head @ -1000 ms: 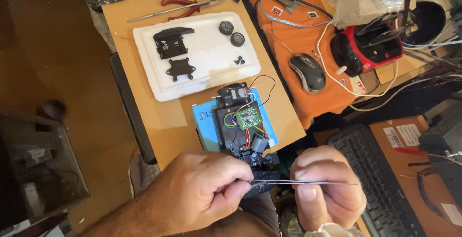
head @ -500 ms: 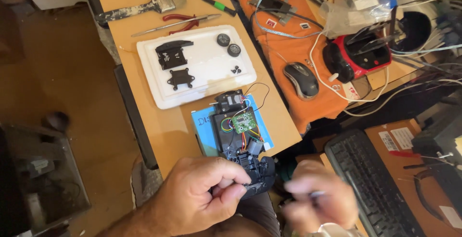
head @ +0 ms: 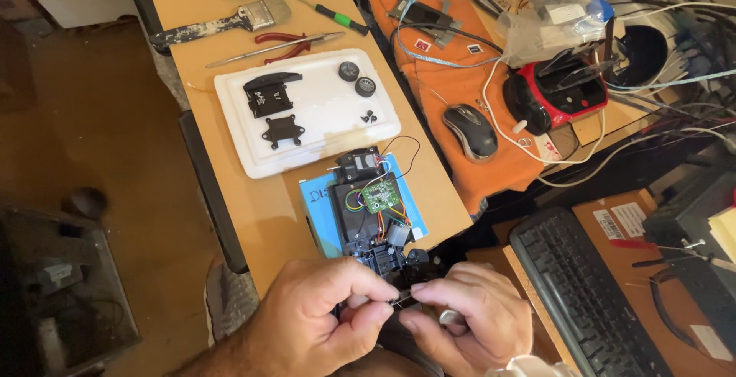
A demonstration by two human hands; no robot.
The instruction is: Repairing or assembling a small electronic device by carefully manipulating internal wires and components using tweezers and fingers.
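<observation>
Head view looks down on my work. Left of the toy car chassis, my left hand curls in, thumb and forefinger pinched on a thin metal pin at the chassis's near end. My right hand pinches the same pin from the other side, steadying it. Beyond the chassis, a white foam tray keeps loose parts together.
</observation>
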